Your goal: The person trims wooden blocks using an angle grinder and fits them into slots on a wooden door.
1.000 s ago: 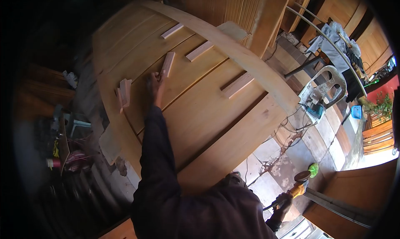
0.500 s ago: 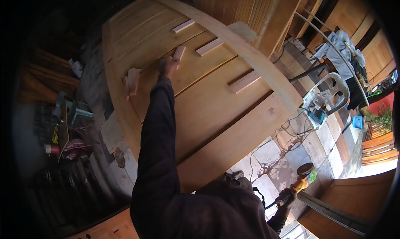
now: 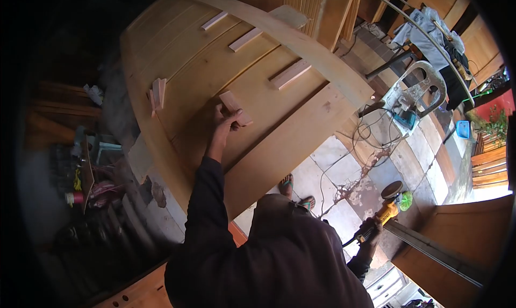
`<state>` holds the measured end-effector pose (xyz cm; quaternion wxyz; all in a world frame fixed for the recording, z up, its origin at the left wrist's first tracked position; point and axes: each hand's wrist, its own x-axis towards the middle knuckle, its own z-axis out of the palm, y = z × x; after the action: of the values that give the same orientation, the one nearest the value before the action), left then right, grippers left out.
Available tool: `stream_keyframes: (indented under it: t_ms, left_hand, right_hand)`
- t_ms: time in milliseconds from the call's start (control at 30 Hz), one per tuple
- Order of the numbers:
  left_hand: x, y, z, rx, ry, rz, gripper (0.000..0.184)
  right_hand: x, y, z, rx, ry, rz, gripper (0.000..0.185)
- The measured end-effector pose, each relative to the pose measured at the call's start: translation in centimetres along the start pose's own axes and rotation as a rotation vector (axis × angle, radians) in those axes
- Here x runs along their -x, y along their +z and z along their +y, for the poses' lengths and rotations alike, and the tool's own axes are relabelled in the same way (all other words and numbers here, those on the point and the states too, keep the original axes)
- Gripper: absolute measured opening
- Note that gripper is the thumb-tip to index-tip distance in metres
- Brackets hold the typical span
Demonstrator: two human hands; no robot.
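My left hand (image 3: 227, 124) grips a short pale wooden block (image 3: 235, 107) low over the middle of a large panelled wooden door (image 3: 188, 61). The block lies slanted, its near end by my fingers. Out to the right, away from the door, my right hand (image 3: 370, 230) is wrapped round a yellow and black power sander (image 3: 386, 212) with a round brown disc facing up. Three separate wooden blocks rest along the door's far side, one of them (image 3: 291, 74) nearest me. Small wood pieces (image 3: 157, 96) are bunched near its left edge.
A worn white plastic chair (image 3: 416, 90) holds a teal tool (image 3: 406, 119), with loose cables (image 3: 365, 133) on the tiled floor. Clothes (image 3: 430, 34) hang behind it. A wooden panel (image 3: 457, 243) stands at the lower right. Boards and clutter lie to the left.
My left hand has moved the block nearer to me and to the right across the door, and the block has turned. My right hand still holds the sander. The view has shifted slightly.
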<state>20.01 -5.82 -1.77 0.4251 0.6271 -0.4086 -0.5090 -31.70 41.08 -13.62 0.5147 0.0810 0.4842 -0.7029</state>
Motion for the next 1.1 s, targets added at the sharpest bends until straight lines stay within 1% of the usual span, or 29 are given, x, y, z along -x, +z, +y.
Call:
stream_keyframes:
  t_ms: [33,67,100,133,167,200,233,267,333,367,433,467,533,567,633,700,767,833,900,933,1033,1067,1100]
  left_hand:
    - [1.5,0.3,-0.5,0.031,-0.015,-0.017,0.056]
    - [2.5,0.5,-0.6,0.061,-0.031,-0.034,0.053]
    - [3.0,-0.3,0.2,-0.129,-0.082,-0.001,0.045]
    - [3.2,-1.3,0.3,-0.393,0.11,0.067,0.046]
    - [3.4,-2.2,0.3,-0.655,0.307,0.135,0.047]
    - [3.4,-2.6,0.6,-0.915,0.51,0.201,0.05]
    - [4.4,-1.7,2.4,-1.001,0.701,0.197,0.061]
    - [4.2,-1.4,2.8,-0.998,0.742,0.03,0.062]
    - [3.0,-1.0,3.9,-0.98,0.814,-0.308,0.063]
    - [1.2,-1.4,3.7,-1.0,0.809,-0.398,0.063]
    - [-2.9,-3.0,2.1,-1.038,0.797,-0.581,0.065]
    - [-2.7,-3.0,2.1,-1.082,0.756,-0.542,0.065]
    - [-2.6,-2.4,2.6,-1.169,0.681,-0.47,0.065]
    - [-2.3,-2.4,2.5,-1.105,0.694,-0.477,0.064]
    - [-1.7,-2.8,1.4,-0.975,0.714,-0.493,0.062]
    - [-1.8,-2.8,0.9,-0.922,0.768,-0.447,0.061]
    - [-1.4,-2.6,0.4,-0.917,0.777,-0.388,0.057]
    - [1.9,-0.7,2.4,-0.96,0.746,-0.324,0.051]
    - [5.4,2.0,4.3,-0.945,0.764,-0.307,0.044]
    - [7.0,3.3,5.0,-0.936,0.771,-0.303,0.041]
    - [10.7,7.1,5.5,-0.967,0.974,-0.348,0.034]
    - [11.0,7.9,4.9,-0.997,0.999,-0.367,0.031]
    - [11.0,8.9,4.1,-1.025,1.027,-0.386,0.028]
  right_hand:
    - [-0.2,0.0,-0.3,0.03,-0.013,-0.043,0.022]
    - [-0.3,-0.1,-0.4,0.025,-0.02,-0.032,0.023]
    - [-0.2,-0.1,-0.5,0.022,-0.023,-0.02,0.023]
    - [-0.1,0.9,-0.9,0.022,-0.026,-0.012,0.024]
    - [0.4,1.8,-1.2,0.108,-0.063,0.022,0.014]
    - [0.3,1.6,-1.4,0.118,-0.063,0.015,0.015]
    - [0.0,1.3,-1.5,0.126,-0.063,0.008,0.016]
    - [-0.3,1.0,-1.7,0.133,-0.065,-0.001,0.017]
    - [-1.4,-0.1,-2.2,0.06,-0.002,-0.099,0.022]
    - [-1.9,-1.0,-2.2,0.023,0.029,-0.149,0.025]
    - [-1.3,-0.1,-2.3,0.084,-0.019,-0.085,0.03]
    - [-0.7,1.1,-2.6,0.113,-0.044,-0.051,0.032]
    - [1.0,4.2,-2.8,0.154,-0.09,0.026,0.029]
    - [1.5,5.1,-2.9,0.173,-0.113,0.067,0.028]
    - [1.9,4.9,-3.0,0.16,-0.118,0.001,0.026]
    - [2.6,5.3,-3.5,0.157,-0.105,-0.067,0.026]
    - [2.5,4.7,-3.3,0.149,-0.098,-0.034,0.025]
    - [1.9,3.4,-2.9,0.161,-0.108,-0.02,0.024]
    - [1.1,1.9,-2.5,0.195,-0.132,-0.021,0.024]
    - [2.0,3.1,-2.8,0.191,-0.172,-0.016,0.023]
    - [2.4,2.9,-2.8,0.199,-0.114,-0.035,0.023]
    - [2.6,3.0,-2.3,0.191,-0.172,-0.014,0.024]
    - [3.2,3.9,-2.6,0.222,-0.192,-0.063,0.024]
